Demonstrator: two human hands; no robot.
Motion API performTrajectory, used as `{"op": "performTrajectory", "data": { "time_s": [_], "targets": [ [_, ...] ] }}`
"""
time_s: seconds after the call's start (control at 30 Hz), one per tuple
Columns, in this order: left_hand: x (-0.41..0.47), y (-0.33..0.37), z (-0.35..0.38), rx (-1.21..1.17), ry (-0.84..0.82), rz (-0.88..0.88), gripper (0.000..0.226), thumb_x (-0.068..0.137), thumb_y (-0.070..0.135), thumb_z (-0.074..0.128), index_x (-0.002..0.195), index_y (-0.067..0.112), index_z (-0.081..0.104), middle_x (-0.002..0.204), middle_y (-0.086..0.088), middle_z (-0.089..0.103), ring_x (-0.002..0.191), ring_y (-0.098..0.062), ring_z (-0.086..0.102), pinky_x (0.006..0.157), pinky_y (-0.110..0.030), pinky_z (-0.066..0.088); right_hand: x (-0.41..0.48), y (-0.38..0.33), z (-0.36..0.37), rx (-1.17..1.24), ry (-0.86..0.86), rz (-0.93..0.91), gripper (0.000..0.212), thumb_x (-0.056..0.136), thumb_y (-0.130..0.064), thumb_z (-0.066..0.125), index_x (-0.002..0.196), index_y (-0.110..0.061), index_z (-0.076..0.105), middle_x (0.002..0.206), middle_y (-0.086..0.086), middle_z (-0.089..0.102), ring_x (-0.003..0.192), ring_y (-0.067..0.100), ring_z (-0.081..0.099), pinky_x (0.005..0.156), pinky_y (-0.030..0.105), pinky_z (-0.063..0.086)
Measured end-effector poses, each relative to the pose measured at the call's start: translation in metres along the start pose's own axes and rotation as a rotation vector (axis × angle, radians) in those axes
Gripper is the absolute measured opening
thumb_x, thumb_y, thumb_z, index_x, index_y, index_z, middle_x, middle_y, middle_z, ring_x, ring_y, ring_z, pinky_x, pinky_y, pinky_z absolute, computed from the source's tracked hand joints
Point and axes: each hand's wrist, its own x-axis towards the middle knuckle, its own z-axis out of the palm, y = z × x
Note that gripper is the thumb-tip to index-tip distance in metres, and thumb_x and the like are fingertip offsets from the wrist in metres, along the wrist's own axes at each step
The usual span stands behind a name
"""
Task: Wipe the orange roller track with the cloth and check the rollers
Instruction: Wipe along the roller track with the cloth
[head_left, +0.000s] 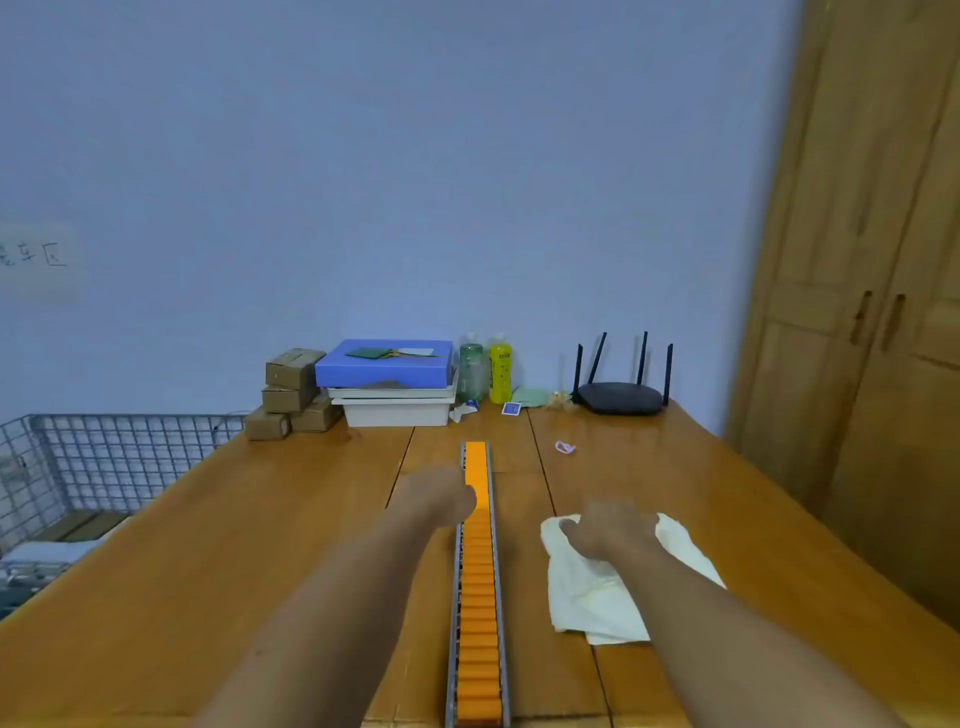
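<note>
A long roller track (478, 597) with orange rollers in a grey metal frame runs down the middle of the wooden table (260, 545), from the near edge toward the far end. My left hand (441, 496) rests against the track's left side about two thirds of the way up, fingers on the rollers. A pale yellow cloth (602, 597) lies crumpled on the table to the right of the track. My right hand (608, 530) is on the cloth's upper part, fingers curled into the fabric.
At the far table edge stand brown cardboard boxes (291, 395), a blue box on white trays (387, 364), two bottles (485, 371) and a black router (621, 395). A small pink loop (565, 448) lies right of the track. A wire basket (104, 457) sits at the left, wooden doors (872, 312) at the right.
</note>
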Motion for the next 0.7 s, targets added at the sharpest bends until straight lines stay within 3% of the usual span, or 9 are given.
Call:
{"op": "performTrajectory", "data": {
  "time_s": [0.1,0.27,0.37,0.53,0.7],
  "targets": [
    [-0.003,-0.007,0.017,-0.010,-0.046,-0.050,0.037,0.101,0.028,0.050,0.134,0.014,0.058,0.133,-0.009,0.063,0.119,-0.025,0.059,0.083,-0.032,0.044,-0.001,0.011,0.023,-0.079,-0.076,0.054,0.065,0.098,-0.066,0.029,0.156,-0.037,0.029,0.163,0.002,0.027,0.147,0.035,0.025,0.114,0.067,0.015],
    [0.004,-0.018,0.038,-0.020,-0.054,-0.065,0.038,0.103,0.035,0.047,0.133,0.013,0.057,0.128,-0.009,0.064,0.107,-0.021,0.059,0.080,-0.031,0.045,-0.002,0.021,0.051,-0.141,0.073,-0.033,0.062,0.098,-0.068,0.020,0.152,-0.040,0.030,0.155,0.001,0.036,0.139,0.030,0.032,0.107,0.056,0.029],
    [0.011,-0.020,0.052,-0.040,-0.029,-0.059,0.038,0.105,0.036,0.045,0.133,0.014,0.056,0.122,-0.007,0.065,0.097,-0.017,0.055,0.078,-0.030,0.046,0.002,0.023,0.057,-0.182,0.194,-0.095,0.059,0.101,-0.064,0.022,0.151,-0.038,0.038,0.145,0.001,0.046,0.132,0.025,0.041,0.101,0.043,0.036],
    [0.024,-0.020,0.066,-0.076,0.011,-0.074,0.032,0.105,0.032,0.046,0.128,0.014,0.060,0.108,-0.004,0.066,0.095,-0.016,0.062,0.079,-0.031,0.053,0.019,0.021,0.053,-0.092,0.216,-0.178,0.046,0.106,-0.049,0.033,0.142,-0.029,0.052,0.127,0.000,0.062,0.112,0.020,0.061,0.086,0.033,0.049],
    [0.046,-0.025,0.076,-0.155,0.023,-0.088,0.025,0.105,0.028,0.048,0.124,0.016,0.058,0.102,-0.002,0.062,0.090,-0.015,0.061,0.075,-0.031,0.051,0.043,0.012,0.042,-0.032,0.272,-0.197,0.036,0.103,-0.042,0.042,0.121,-0.021,0.066,0.102,0.002,0.070,0.094,0.024,0.066,0.069,0.033,0.043]
  ]
}}
